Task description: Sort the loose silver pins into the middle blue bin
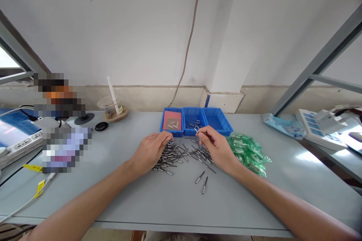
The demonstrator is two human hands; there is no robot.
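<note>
My right hand [217,146] is closed in a pinch, with a small slim metal pin [196,131] showing at its fingertips, just in front of the blue bins. Curled over the left part of a pile of dark-and-silver metal pins [169,154] is my left hand [149,153], its thumb and fingers pressed together; whatever they hold is hidden. More pins [202,154] lie scattered under and beside my right hand. Two loose pins [204,185] rest nearer the table's front edge. Some pins also lie in the middle blue bin [193,111].
The left blue bin [172,134] holds a red card and a small bag of parts; the right blue bin [216,120] stands beside it. Green plastic bags [249,152] lie right of my right hand. Power strips [25,143], cables and a lidded cup [109,103] are leftward.
</note>
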